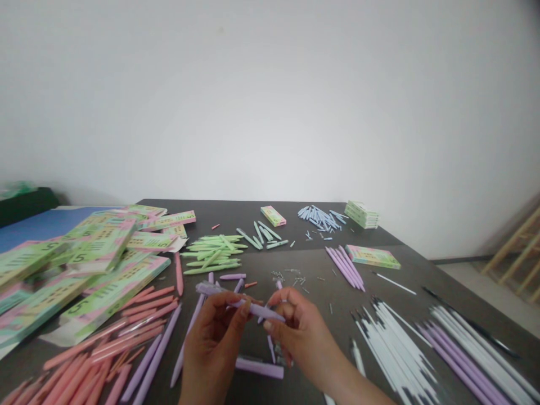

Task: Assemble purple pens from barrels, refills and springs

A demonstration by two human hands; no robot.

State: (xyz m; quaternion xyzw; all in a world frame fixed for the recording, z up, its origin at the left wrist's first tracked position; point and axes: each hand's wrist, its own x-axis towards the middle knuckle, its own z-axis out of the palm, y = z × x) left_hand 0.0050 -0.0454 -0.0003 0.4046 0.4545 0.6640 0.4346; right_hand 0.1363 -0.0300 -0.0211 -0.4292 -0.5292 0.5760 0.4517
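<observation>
My left hand (pixel 215 334) pinches a light purple pen barrel (pixel 258 310) between thumb and fingers, its tapered end pointing right. Around that tapered end close the thumb and fingers of my right hand (pixel 306 329); whether a small part is also in them I cannot tell. Beyond my left hand is a purple piece in clear wrapping (pixel 206 288). On the table below my hands lies another purple barrel (pixel 260 367), partly hidden. Loose purple pen parts (pixel 233 276) and small metal-looking pieces (pixel 297 279) lie just beyond my hands.
Coral barrels (pixel 97 365) and printed cartons (pixel 101 247) crowd the left. Green barrels (pixel 215 251), pale green pens (pixel 262 233) and blue pieces (pixel 320 217) lie farther back. White refills (pixel 394 349) and purple rods (pixel 453 360) are at right, a carton stack (pixel 361 214) behind.
</observation>
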